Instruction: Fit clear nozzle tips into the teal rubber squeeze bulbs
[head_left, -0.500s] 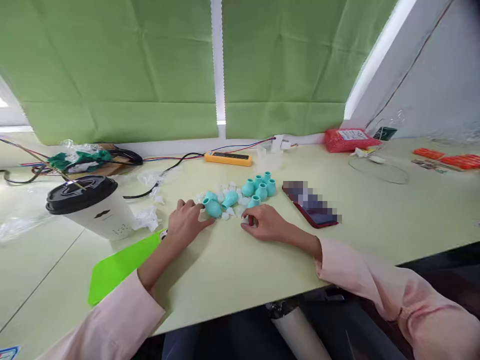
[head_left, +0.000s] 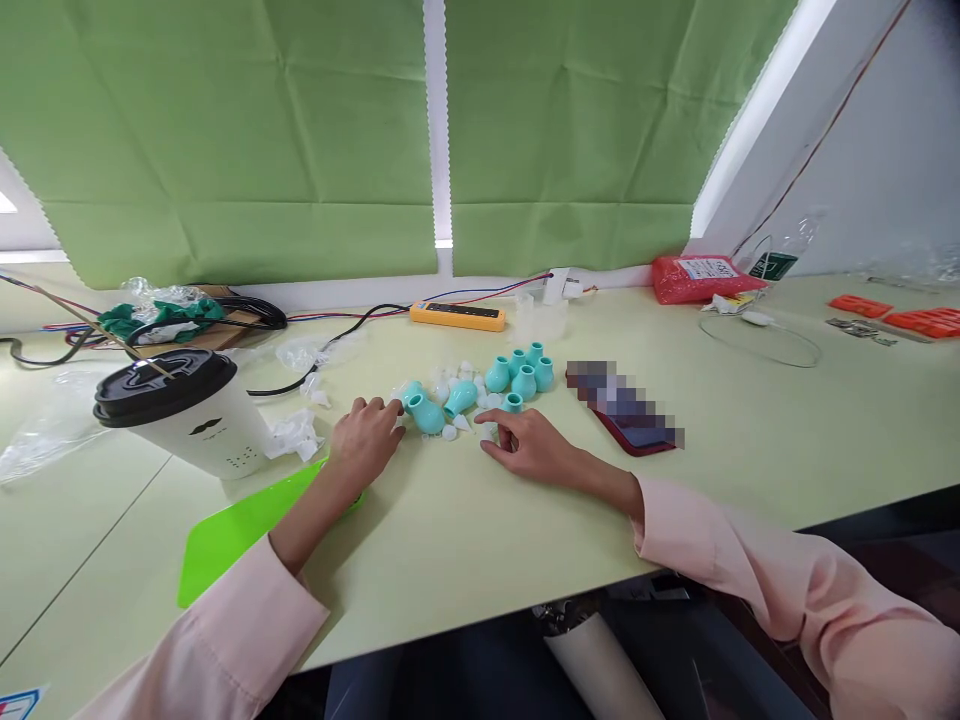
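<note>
Small turquoise vase-shaped pieces and translucent white bits lie in a loose pile on the table. My left hand (head_left: 367,440) is at the pile's left edge, fingers loosely curved and thumb a little apart from them. Its fingertips are beside a turquoise vase (head_left: 426,414) lying on its side; I see nothing held. Another tipped vase (head_left: 460,398) lies to the right. My right hand (head_left: 531,444) rests at the pile's front right, index finger stretched out and thumb apart. A small white piece (head_left: 487,432) shows between them, not visibly gripped. Several vases (head_left: 523,382) stand upright behind this hand.
A lidded paper cup (head_left: 202,430) and a bright green flat case (head_left: 247,530) are on the left. A phone (head_left: 622,420) lies right of the vases. Behind the pile are a yellow power strip (head_left: 457,317) and cables. A red package (head_left: 694,280) sits at the back right.
My left hand has drawn slightly left, its thumb moving off the tipped vase and closer to its fingers. My right index finger has stretched out to the left, away from the thumb.
</note>
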